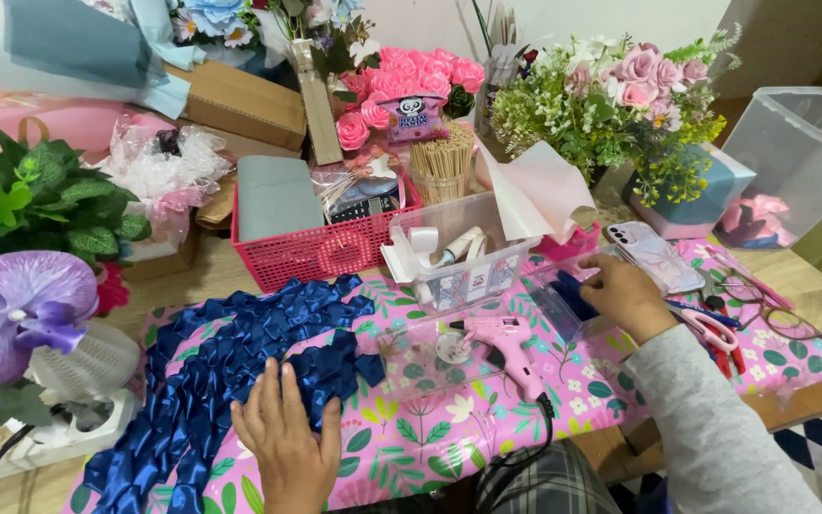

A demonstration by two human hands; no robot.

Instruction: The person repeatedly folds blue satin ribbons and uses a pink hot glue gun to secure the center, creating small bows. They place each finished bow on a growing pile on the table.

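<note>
My left hand [283, 433] lies flat, fingers spread, on a heap of dark blue satin ribbon loops [225, 366] spread over the pink floral table cover [411, 438]. My right hand [625, 295] reaches into a small clear plastic box [554, 290] and pinches a dark blue ribbon piece [575, 293] inside it. A pink glue gun [506, 345] lies between my hands, its black cord trailing toward me. A clear lid [425, 357] rests on the cover by the glue gun.
A red mesh basket [321, 249] and a clear tub of white ribbon rolls [459, 257] stand behind. A phone [656, 255], scissors [715, 333] and glasses [777, 314] lie at right. Artificial flowers [620, 100], a purple orchid [21, 305] and a clear bin [806, 143] surround the table.
</note>
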